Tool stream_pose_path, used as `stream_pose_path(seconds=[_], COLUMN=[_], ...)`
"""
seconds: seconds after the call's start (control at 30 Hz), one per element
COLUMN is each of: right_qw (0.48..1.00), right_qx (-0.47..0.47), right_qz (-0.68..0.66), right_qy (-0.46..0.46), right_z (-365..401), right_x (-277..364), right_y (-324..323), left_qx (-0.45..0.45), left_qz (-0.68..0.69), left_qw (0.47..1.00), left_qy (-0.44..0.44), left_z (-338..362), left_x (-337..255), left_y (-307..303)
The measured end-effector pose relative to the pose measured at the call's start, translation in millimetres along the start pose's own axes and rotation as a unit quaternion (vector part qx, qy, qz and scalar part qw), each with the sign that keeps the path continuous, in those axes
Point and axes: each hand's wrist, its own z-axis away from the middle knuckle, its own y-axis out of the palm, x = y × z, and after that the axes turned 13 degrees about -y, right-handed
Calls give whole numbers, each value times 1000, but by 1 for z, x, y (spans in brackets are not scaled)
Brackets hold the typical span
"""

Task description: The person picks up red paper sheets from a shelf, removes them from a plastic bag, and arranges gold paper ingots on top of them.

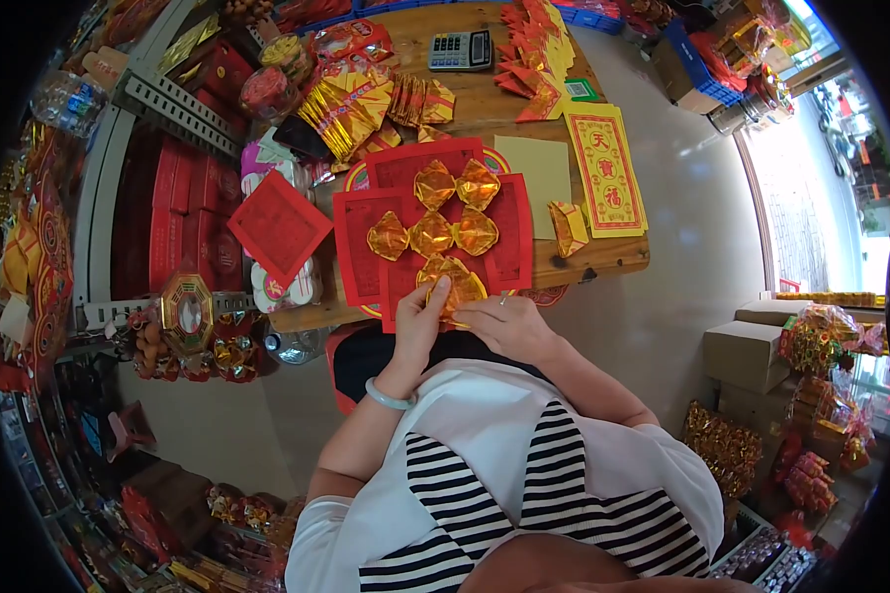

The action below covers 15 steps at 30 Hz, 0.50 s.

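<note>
My left hand (421,324), with a pale bangle at the wrist, pinches a gold foil paper ingot (449,279) between thumb and fingers. My right hand (512,326), wearing a ring, closes on the lower right edge of the same ingot. Just beyond my hands, several folded gold foil ingots (431,233) sit in a cluster on overlapping red paper sheets (364,229). One more red square sheet (280,229) lies to the left, turned like a diamond. Under the red sheets, the rim of a round colourful piece partly shows.
On the wooden table (603,259) are yellow printed paper (605,173), a folded gold piece (568,228), a calculator (460,50), orange folded papers (534,59) and gold bundles (344,111). Metal shelving (183,111) stands left; cardboard boxes (747,354) stand right.
</note>
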Motion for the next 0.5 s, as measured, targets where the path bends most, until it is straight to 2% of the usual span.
stream_pose_path(seconds=[0.07,0.2,0.27,0.3,0.37,0.47,0.5], right_qw=[999,999,998,996,992,989,988], right_qx=[35,-24,-31,-34,-38,-38,-37], right_qz=[9,23,20,13,0,12,17], right_qy=[-3,30,53,76,121,141,151], right_z=[3,-10,-7,-3,5,15,18], right_x=[0,6,4,3,3,2,2], right_y=[1,-6,-7,-9,-13,-18,-19], left_qx=[4,-43,-15,-37,-104,-129,-165], left_qz=[3,23,-36,-29,-111,-107,-153], left_qw=[1000,996,995,993,979,973,958], left_qy=[-4,71,92,105,132,161,180], left_z=[-4,-19,-39,-54,-85,-125,-144], left_x=[3,-2,-15,-21,-40,-71,-75], left_y=[0,-4,-30,-39,-63,-87,-97])
